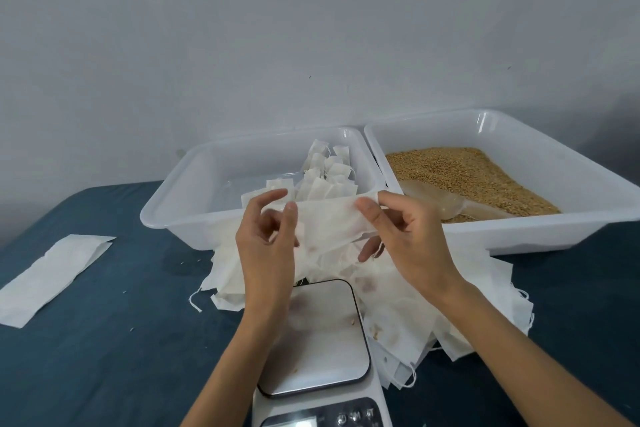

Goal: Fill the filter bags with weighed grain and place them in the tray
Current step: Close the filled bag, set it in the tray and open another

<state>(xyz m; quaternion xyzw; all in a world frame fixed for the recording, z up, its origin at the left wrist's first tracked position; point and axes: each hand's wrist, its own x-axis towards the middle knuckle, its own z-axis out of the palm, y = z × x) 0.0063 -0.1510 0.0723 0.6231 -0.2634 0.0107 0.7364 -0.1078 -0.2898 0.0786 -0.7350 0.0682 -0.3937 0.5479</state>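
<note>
hands (pixel 339 236) raised, pinching filter bag (pixel 329 222)

scale (pixel 313 340) display cut off (bottom edge) | scoop (pixel 446 203) half-buried in grain (pixel 464 173)

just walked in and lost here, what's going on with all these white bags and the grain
A person is holding one empty filter bag up in front of them, the left hand pinching one end and the right hand the other, as if opening it. Below sit a kitchen scale with only a few stray grains on it and a loose pile of empty bags. The left tray holds a cluster of small filled bags; the right tray holds grain and a scoop.
</note>
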